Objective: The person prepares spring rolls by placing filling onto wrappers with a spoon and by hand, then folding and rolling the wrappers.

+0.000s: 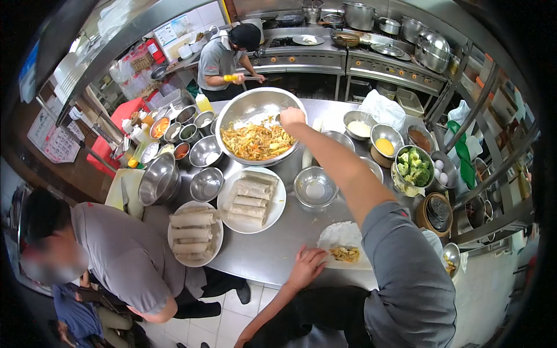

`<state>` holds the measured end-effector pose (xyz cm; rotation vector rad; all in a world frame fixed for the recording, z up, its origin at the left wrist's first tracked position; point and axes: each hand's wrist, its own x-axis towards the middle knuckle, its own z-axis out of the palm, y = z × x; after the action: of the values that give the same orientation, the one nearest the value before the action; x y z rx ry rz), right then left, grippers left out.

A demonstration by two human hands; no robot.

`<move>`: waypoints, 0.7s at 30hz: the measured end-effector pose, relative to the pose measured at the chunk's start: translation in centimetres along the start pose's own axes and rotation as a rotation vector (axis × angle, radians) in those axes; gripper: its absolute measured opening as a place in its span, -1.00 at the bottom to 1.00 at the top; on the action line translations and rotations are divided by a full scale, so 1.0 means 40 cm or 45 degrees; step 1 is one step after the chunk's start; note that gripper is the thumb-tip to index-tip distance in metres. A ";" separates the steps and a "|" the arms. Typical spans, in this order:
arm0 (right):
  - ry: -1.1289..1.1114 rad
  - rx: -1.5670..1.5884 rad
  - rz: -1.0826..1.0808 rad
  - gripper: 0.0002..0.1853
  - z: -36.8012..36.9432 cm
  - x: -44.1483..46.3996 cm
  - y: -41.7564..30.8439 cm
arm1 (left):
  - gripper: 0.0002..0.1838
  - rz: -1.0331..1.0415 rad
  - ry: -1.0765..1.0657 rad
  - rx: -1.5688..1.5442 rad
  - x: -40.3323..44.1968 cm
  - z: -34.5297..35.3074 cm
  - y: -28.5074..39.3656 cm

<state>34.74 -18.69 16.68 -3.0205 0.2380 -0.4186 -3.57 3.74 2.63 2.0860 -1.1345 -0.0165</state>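
Note:
My right hand reaches across to the right rim of a large steel bowl, its fingers curled closed. What they grip, if anything, is hidden. Shredded vegetable filling lies in that bowl. Near the table's front edge my left hand rests with fingers stretched out at the left side of a thin pale wrapper. On this wrapper sits a small heap of filling. Finished rolls are lined up on a white plate, and more rolls are on a second plate.
An empty steel bowl stands mid-table. To the right are bowls of yellow liquid, broccoli and eggs. A co-worker leans at the left; another person works behind the table, near the stoves.

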 end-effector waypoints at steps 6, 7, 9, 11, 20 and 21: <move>-0.338 0.252 0.200 -0.73 -0.016 -0.015 -0.056 | -0.61 -0.023 0.006 -0.023 0.002 -0.002 -0.008; -0.378 0.304 0.222 -0.73 -0.036 -0.021 -0.055 | -0.61 -0.019 0.004 -0.016 0.004 0.000 -0.010; -0.553 0.257 0.085 -0.74 -0.024 0.001 -0.037 | -0.60 -0.012 -0.001 -0.006 0.008 -0.001 -0.009; -0.820 0.056 -0.232 -0.76 0.067 0.084 0.021 | -0.59 -0.007 -0.012 -0.003 0.016 -0.007 -0.001; -1.188 1.477 0.705 -0.79 0.173 0.145 0.151 | -0.50 0.013 -0.081 0.017 0.027 -0.003 0.020; -1.185 1.520 0.692 -0.78 0.230 0.172 0.173 | -0.48 0.018 -0.085 0.023 0.026 -0.004 0.022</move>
<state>42.83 -26.07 8.94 -1.6091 0.4676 0.6545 -3.53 2.78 3.63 2.1076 -1.1928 -0.0696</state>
